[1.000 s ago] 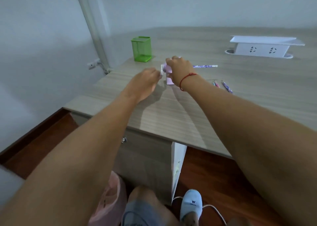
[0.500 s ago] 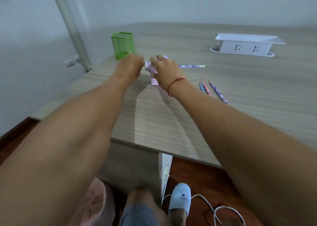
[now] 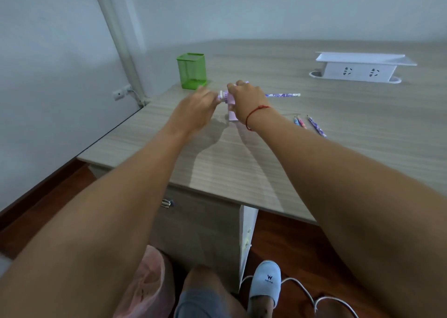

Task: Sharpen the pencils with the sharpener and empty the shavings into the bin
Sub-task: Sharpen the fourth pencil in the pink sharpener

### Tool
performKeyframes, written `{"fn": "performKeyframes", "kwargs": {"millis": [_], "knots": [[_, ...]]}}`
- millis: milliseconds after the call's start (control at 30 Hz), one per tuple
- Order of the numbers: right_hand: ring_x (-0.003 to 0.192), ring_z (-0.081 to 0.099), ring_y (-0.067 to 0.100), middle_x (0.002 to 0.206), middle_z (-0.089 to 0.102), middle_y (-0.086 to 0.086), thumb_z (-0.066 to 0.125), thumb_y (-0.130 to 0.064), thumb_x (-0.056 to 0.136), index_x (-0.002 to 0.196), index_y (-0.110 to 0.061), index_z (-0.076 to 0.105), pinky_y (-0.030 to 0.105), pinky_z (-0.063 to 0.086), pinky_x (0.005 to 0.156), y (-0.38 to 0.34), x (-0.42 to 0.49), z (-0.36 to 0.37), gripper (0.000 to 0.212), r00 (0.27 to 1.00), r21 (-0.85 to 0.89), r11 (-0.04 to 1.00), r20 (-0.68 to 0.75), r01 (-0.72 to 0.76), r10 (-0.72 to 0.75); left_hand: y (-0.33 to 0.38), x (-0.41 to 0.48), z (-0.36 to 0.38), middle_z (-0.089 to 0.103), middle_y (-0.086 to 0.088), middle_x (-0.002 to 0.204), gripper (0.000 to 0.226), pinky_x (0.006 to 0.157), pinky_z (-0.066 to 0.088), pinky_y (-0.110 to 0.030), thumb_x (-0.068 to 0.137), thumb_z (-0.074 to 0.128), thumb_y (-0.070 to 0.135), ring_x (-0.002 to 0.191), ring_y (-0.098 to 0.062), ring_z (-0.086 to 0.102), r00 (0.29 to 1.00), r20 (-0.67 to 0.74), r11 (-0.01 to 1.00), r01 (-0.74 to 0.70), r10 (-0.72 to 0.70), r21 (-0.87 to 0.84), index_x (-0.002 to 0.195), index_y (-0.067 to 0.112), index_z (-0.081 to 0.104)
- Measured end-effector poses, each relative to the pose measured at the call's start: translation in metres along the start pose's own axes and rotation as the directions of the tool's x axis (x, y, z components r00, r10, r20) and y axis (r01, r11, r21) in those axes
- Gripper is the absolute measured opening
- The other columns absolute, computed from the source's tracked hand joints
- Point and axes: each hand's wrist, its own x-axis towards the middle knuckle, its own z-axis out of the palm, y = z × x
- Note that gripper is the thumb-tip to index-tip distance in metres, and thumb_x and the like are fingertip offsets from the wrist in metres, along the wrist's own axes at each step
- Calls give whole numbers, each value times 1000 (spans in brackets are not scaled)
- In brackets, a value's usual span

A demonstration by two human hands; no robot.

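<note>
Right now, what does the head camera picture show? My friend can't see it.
Two bare hands work a small purple sharpener on a wooden desk: the right hand holds its body, the left hand is at its crank. A pencil sticks out; a green cup stands behind.

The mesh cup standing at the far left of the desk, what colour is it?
Bright green; the mesh cup shows clearly in the head view.

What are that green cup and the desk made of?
The green cup looks like painted wire mesh: you can see through its walls. The desk looks like laminate board with a matt printed wood grain, though real wood cannot be ruled out.
</note>
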Motion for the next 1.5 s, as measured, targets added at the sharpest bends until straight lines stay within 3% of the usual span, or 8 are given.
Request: {"fn": "performKeyframes", "kwargs": {"millis": [200,400,700,833,967,1100,1233,1500], "knots": [[119,53,34,129,53,13,44,-15,96,127,-9,52,39,45,92,0,1,-1,33,1000,8,1000,-22,-1,1,-1,-2,3,63,-20,92,27,69,43,-42,98,44,22,88,-37,58,991,106,996,80,-77,-27,94,1,62],[116,54,35,127,54,12,50,-12,92,126,-10,51,38,45,88,4,4,1,34,1000,16,1000,-7,6,-6,-7,7,2,63,-22,94,32,67,42,-43,99,42,22,88,-39,59,979,204,1000,17,-14,-11,93,-2,61],[116,54,34,129,52,11,53,-17,92,127,-10,50,37,43,89,8,3,0,35,998,21,999,-25,50,-50,-14,16,31,63,-20,99,30,76,46,-41,97,40,21,95,-37,59,891,448,996,41,-72,79,94,3,63],[114,55,34,129,52,10,49,-15,94,127,-10,49,37,44,88,8,2,1,34,998,12,999,-39,50,-50,-21,33,41,64,-20,108,26,78,46,-39,92,45,16,99,-38,60,888,421,983,161,-185,92,104,10,67],[115,55,33,131,51,9,49,-18,95,131,-10,47,37,43,90,10,1,0,37,998,9,998,-28,61,-61,-33,52,42,65,-23,95,22,65,43,-37,93,46,16,86,-39,62,908,386,985,128,-163,114,93,3,64],[116,55,33,131,51,10,45,-17,96,130,-10,48,36,44,90,11,1,-4,35,999,14,1000,-23,26,-26,-37,63,40,63,-25,88,26,65,46,-44,96,45,15,80,-42,61,918,368,987,113,-148,115,82,-2,60],[117,55,33,130,52,11,45,-18,97,128,-10,51,37,43,90,7,1,-11,33,998,-3,998,-5,57,-57,-36,57,45,63,-28,91,22,67,44,-46,94,45,9,86,-43,60,906,382,983,152,-182,107,84,-5,60],[121,54,33,131,53,14,44,-17,97,129,-8,52,38,43,94,9,5,-20,34,997,-13,998,52,60,-59,-34,76,19,60,-24,96,33,65,31,-36,101,38,23,90,-39,55,954,255,987,161,-156,0,91,-1,59]]}}
